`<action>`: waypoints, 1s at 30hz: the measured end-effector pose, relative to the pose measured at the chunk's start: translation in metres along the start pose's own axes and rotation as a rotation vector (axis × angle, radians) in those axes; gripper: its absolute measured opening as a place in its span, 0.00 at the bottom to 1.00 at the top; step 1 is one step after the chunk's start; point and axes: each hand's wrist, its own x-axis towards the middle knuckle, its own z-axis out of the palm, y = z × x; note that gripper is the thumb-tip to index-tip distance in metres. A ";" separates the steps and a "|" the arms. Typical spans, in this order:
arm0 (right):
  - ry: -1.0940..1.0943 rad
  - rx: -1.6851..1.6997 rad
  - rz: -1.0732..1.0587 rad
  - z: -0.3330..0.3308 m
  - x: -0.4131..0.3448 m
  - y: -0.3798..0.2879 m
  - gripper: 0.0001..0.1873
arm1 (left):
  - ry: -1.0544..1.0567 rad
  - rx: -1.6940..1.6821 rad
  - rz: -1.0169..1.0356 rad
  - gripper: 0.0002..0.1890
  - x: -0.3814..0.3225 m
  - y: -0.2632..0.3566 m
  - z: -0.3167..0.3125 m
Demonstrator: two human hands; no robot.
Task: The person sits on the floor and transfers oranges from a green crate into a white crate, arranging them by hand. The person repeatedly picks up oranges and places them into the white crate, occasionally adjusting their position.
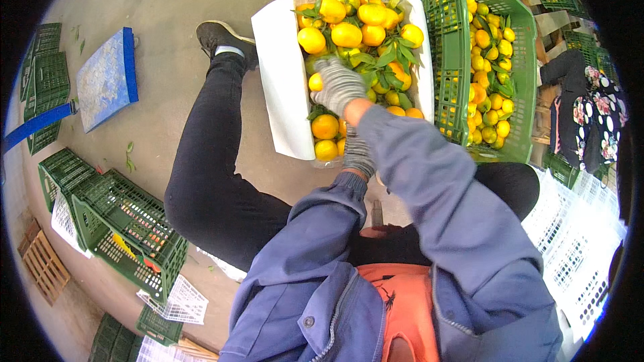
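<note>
Before me stands a box lined with white paper (pixel 279 85) and clear plastic, heaped with mandarins (pixel 346 35), many with green leaves (pixel 390 55). My right hand (pixel 338 84), in a grey striped knit glove, is over the left side of the heap. Its fingers point down among the fruit, touching or close to a mandarin (pixel 315 82); whether they grip one is hidden. My left hand (pixel 358 153), gloved alike, is at the box's near edge beneath my right forearm. Most of its fingers are out of sight, beside mandarins (pixel 325 126) in the near left corner.
A green plastic crate (pixel 523 75) of smaller-looking mandarins stands tilted against the right side. At left are a blue platform scale (pixel 103 80) and green crates (pixel 128 231). White perforated crates (pixel 568 251) lie at right, near another person's floral clothing (pixel 596 110). Loose leaves (pixel 130 156) dot the floor.
</note>
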 end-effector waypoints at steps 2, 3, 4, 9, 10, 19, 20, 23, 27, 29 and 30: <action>0.243 0.046 -0.097 -0.010 -0.012 0.033 0.33 | 0.090 0.210 0.006 0.31 -0.014 0.020 -0.034; 0.411 0.041 -0.197 -0.011 -0.011 0.057 0.34 | 0.389 0.197 0.044 0.28 -0.020 0.017 -0.028; 0.416 0.112 -0.145 -0.031 -0.016 0.065 0.35 | 0.446 0.191 0.024 0.28 -0.024 0.009 -0.024; 0.136 -0.229 0.201 -0.096 -0.007 0.123 0.37 | 0.639 0.099 0.057 0.25 -0.019 -0.001 -0.024; 0.168 -0.300 0.225 -0.093 -0.006 0.125 0.37 | 0.627 0.151 0.033 0.25 -0.019 -0.001 -0.023; 0.309 -0.320 -0.189 -0.052 0.037 0.045 0.32 | 0.379 0.278 -0.147 0.28 -0.052 0.008 -0.054; 0.327 -0.293 -0.179 -0.052 0.039 0.045 0.32 | 0.340 0.310 -0.164 0.32 -0.049 0.007 -0.053; 0.499 -0.096 -0.226 -0.042 0.036 0.051 0.29 | 0.281 0.288 -0.157 0.35 -0.054 0.009 -0.062; 0.360 0.586 -0.337 -0.016 -0.017 0.025 0.32 | 0.184 0.321 -0.182 0.37 -0.057 0.009 -0.067; 0.119 0.815 -0.213 0.017 -0.029 0.021 0.34 | 0.059 0.348 -0.202 0.40 -0.055 0.014 -0.075; 0.061 0.754 -0.100 0.017 -0.034 0.016 0.34 | 0.031 0.361 -0.210 0.40 -0.055 0.016 -0.078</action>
